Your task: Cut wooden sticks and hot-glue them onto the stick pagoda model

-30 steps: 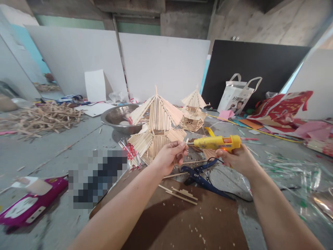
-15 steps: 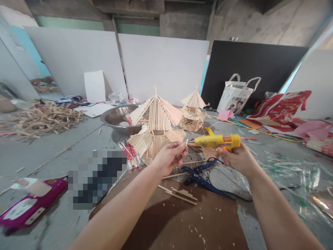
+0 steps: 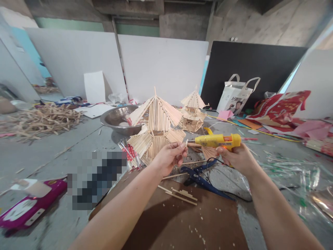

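My left hand (image 3: 169, 157) is closed in a pinch on a short wooden stick (image 3: 186, 142), held up in front of me. My right hand (image 3: 235, 158) grips a yellow glue gun (image 3: 217, 140), whose nozzle points left and touches the tip of that stick. Just behind my hands stands a large stick-built pagoda model (image 3: 156, 126). A smaller pagoda model (image 3: 193, 110) stands further back to the right.
A brown board (image 3: 182, 222) with loose sticks (image 3: 179, 194) lies below my arms, blue pliers (image 3: 199, 175) beside it. A metal bowl (image 3: 117, 119) sits behind the model. A heap of sticks (image 3: 41, 118) lies far left, a magenta box (image 3: 28, 206) near left, bags and paper at right.
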The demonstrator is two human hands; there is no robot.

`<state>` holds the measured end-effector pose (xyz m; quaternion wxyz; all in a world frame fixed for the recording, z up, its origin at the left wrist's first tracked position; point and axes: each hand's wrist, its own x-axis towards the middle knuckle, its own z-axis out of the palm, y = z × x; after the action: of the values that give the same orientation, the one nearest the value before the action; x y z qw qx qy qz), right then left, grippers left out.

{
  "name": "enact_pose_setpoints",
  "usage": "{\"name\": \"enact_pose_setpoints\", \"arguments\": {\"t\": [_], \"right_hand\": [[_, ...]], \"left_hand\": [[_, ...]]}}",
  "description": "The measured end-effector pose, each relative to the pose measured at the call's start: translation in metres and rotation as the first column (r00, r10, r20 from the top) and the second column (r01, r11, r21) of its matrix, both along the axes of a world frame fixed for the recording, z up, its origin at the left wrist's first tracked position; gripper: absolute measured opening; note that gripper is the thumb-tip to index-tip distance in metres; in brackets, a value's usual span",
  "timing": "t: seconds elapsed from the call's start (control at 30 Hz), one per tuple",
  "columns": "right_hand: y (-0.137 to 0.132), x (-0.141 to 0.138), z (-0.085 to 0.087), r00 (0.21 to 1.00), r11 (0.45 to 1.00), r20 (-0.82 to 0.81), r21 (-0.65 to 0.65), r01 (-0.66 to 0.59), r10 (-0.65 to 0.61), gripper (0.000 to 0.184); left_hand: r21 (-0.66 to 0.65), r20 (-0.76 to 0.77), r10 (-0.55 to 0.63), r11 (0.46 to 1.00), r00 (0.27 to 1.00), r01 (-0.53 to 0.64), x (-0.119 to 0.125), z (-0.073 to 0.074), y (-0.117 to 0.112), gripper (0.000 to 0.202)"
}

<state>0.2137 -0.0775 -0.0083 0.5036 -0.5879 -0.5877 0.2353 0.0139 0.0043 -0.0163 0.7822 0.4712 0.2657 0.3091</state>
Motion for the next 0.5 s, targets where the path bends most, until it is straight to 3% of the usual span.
{"name": "enact_pose_setpoints", "arguments": {"t": [0.3,0.5], "right_hand": [[-0.0008,-0.0014,0.0022,1.0,1.0,0.013,0.01,0.002,-0.002,0.029],[0.0056,0.0024,-0.0019,0.993,0.993,0.007,-0.018,0.115,-0.115,0.031]], "left_hand": [[0.013,-0.005,-0.01,1.0,1.0,0.01,-0.0005,0.0009,-0.0002,0.02],[0.017,-0.012,-0.023,1.0,1.0,0.023,-0.0011,0.0001,0.0005,0.021]]}}
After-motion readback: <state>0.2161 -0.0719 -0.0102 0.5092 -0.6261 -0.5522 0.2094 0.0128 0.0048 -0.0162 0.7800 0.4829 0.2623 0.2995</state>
